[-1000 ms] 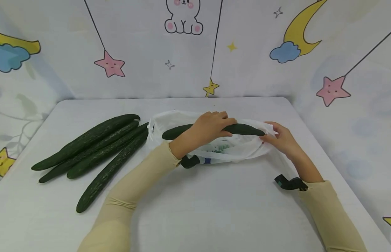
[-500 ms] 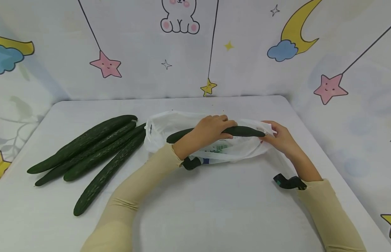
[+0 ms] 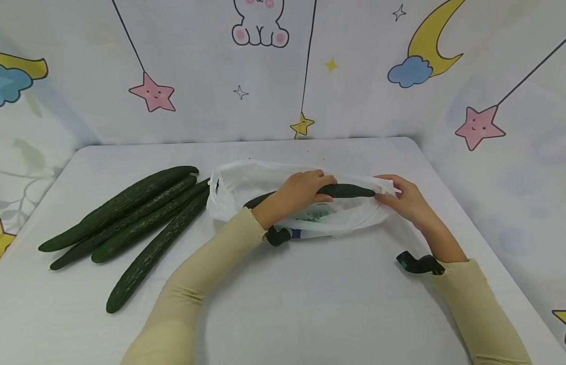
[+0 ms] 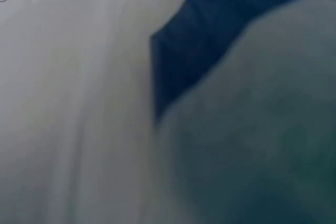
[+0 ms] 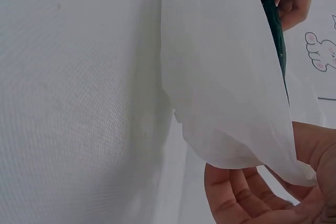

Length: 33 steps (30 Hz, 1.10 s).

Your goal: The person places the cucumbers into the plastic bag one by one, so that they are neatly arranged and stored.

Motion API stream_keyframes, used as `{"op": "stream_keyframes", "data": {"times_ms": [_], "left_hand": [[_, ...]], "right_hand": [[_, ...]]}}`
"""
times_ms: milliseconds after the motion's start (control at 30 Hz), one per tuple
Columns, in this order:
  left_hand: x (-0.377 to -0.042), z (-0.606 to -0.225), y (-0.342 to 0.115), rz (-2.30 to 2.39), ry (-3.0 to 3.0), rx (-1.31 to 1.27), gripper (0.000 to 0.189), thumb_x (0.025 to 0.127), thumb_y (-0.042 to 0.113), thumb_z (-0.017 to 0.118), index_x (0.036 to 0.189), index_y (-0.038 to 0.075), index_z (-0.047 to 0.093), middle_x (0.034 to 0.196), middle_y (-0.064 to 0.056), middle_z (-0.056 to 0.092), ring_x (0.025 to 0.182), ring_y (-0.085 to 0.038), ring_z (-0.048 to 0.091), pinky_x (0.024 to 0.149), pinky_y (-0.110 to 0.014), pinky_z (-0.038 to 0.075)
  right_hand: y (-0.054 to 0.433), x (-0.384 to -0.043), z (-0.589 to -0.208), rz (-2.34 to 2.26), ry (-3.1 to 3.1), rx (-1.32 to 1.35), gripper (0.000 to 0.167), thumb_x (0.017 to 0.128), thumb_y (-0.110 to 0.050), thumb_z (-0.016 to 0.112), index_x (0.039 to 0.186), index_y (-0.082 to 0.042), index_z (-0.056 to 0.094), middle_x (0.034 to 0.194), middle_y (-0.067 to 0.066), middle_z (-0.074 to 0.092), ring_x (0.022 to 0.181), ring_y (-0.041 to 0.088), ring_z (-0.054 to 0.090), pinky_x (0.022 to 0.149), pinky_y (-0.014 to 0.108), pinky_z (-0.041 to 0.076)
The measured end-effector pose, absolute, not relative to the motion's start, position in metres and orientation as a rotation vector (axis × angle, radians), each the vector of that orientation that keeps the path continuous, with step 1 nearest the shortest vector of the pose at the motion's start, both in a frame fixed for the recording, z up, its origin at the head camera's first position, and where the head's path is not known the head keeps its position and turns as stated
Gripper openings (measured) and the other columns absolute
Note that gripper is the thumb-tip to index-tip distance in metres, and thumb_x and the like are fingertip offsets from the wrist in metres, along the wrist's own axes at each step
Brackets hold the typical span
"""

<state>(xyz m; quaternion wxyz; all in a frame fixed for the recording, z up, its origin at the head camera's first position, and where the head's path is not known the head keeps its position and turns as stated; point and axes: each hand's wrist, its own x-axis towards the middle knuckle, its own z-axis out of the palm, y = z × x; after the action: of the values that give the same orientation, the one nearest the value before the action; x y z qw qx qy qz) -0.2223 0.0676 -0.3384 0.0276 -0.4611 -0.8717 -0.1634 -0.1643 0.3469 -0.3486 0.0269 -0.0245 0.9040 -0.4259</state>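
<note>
In the head view my left hand (image 3: 295, 195) grips a dark green cucumber (image 3: 346, 191) from above, its fingers around the middle. The cucumber lies sideways in the mouth of a white plastic bag (image 3: 237, 175). At the bag's right end, my right hand (image 3: 405, 202) pinches the rim, close to the cucumber's tip. From the right wrist, the bag wall (image 5: 220, 72) hides most of the cucumber (image 5: 275, 32), while fingers and thumb (image 5: 310, 142) hold the plastic edge. Blurred plastic with a blue print (image 4: 205, 45) fills the left wrist view.
Several more cucumbers (image 3: 155, 248) lie fanned out on the white table (image 3: 337, 304), left of the bag, some tips touching or near it. Black wrist devices (image 3: 419, 263) sit at both cuffs. A patterned cloth wall (image 3: 196, 61) stands behind the table.
My left hand and the cucumber have moved slightly down into the bag, and the cucumber's right tip has shifted a little left. The right hand keeps its hold. The head view has shifted slightly.
</note>
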Motion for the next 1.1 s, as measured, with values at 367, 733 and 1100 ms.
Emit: {"op": "stream_keyframes", "data": {"times_ms": [367, 733, 1100], "left_hand": [[-0.232, -0.351, 0.072, -0.555, -2.785, -1.418, 0.041, 0.094, 0.034, 0.065, 0.128, 0.014, 0.059, 0.11, -0.007, 0.064, 0.089, -0.017, 0.063, 0.075, -0.031, 0.052], [-0.237, -0.353, 0.077, -0.466, -2.913, -1.41, 0.044, 0.094, 0.036, 0.064, 0.132, 0.014, 0.057, 0.119, -0.007, 0.064, 0.104, -0.019, 0.062, 0.086, -0.033, 0.051], [-0.242, -0.361, 0.074, -0.491, -3.007, -1.366, 0.046, 0.097, 0.036, 0.06, 0.137, 0.014, 0.054, 0.132, -0.009, 0.06, 0.118, -0.023, 0.058, 0.093, -0.037, 0.05]], "right_hand": [[0.347, -0.162, -0.346, -1.33, 2.809, -0.084, 0.047, 0.095, -0.014, 0.063, 0.137, -0.001, 0.049, 0.133, 0.018, 0.051, 0.095, 0.008, 0.059, 0.073, 0.015, 0.05], [0.347, -0.162, -0.347, -1.376, 2.863, -0.087, 0.043, 0.095, -0.015, 0.066, 0.133, -0.001, 0.054, 0.129, 0.008, 0.053, 0.091, 0.001, 0.057, 0.073, 0.012, 0.049], [0.346, -0.163, -0.349, -1.402, 2.844, -0.079, 0.042, 0.095, -0.014, 0.065, 0.132, 0.002, 0.052, 0.131, 0.017, 0.052, 0.086, -0.003, 0.059, 0.07, 0.014, 0.05]]}}
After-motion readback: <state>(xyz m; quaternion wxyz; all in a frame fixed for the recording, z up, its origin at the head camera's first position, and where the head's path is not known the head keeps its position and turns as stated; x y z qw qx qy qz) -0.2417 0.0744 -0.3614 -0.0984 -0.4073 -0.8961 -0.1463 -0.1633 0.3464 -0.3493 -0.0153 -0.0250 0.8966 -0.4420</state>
